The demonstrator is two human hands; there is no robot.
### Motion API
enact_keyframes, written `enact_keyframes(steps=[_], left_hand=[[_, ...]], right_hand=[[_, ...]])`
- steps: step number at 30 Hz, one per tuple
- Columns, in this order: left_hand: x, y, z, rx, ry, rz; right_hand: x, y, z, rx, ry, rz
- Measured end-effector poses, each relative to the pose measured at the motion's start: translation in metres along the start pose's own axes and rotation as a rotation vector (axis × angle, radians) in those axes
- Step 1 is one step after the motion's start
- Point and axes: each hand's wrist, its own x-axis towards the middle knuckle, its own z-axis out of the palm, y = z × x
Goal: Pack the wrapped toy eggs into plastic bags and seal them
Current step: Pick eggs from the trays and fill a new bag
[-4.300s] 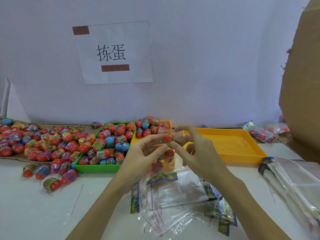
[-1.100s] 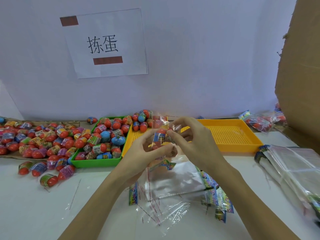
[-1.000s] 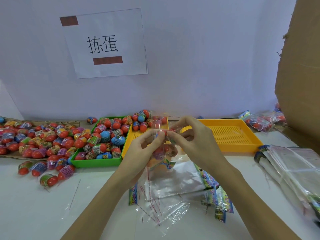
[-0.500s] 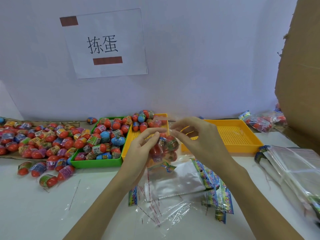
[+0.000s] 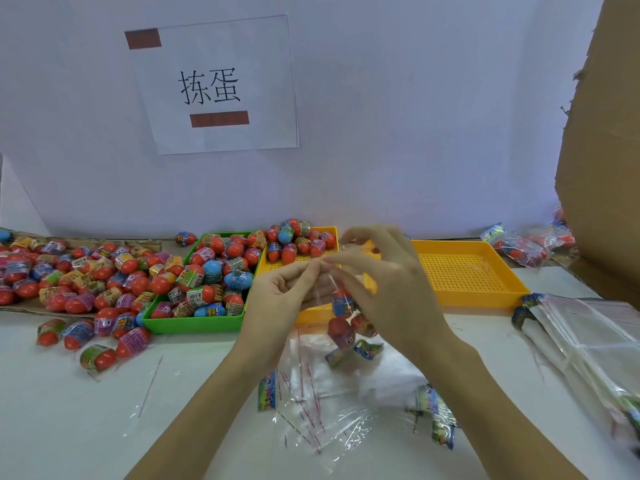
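Bare table [image 5: 52,410] lies front-left; green tray [image 5: 194,323] and loose eggs [image 5: 97,356] crowd behind.

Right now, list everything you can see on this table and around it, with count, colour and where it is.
held bag: one, clear, eggs inside, hanging between both hands
green tray: one, left of centre, heaped with eggs
yellow tray: one, right of centre, a pile of eggs at its far left end
loose eggs: many, mostly red with coloured wrappers, a few blue, spread at left
empty bags: several, clear with red strips, on the table under the hands
bag stack: one pile, clear, right edge
filled bags: a few, far right by the wall
paper sign: one, white, on the wall
cardboard: one, brown, right side
left hand: pinches the bag top
right hand: pinches the bag top
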Motion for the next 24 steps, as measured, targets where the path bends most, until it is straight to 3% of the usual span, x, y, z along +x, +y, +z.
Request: enact_keyframes(steps=[5, 10, 15, 24], left_hand=[[0.002, 0.005, -0.001, -0.100, -0.080, -0.082], [-0.003, 0.006, -0.001, 0.106, -0.223, 0.018], [-0.003, 0.007, -0.001, 0.215, -0.260, 0.090], [-0.007, 0.009, 0.002, 0.312, -0.213, 0.183]], right_hand=[[-0.002, -0.001, 0.007, -0.046, 0.009, -0.021], [-0.004, 0.003, 0.006, -0.020, 0.001, 0.032], [-0.001, 0.009, 0.003, 0.097, -0.041, 0.037], [-0.002, 0.008, 0.005, 0.021, 0.033, -0.050]])
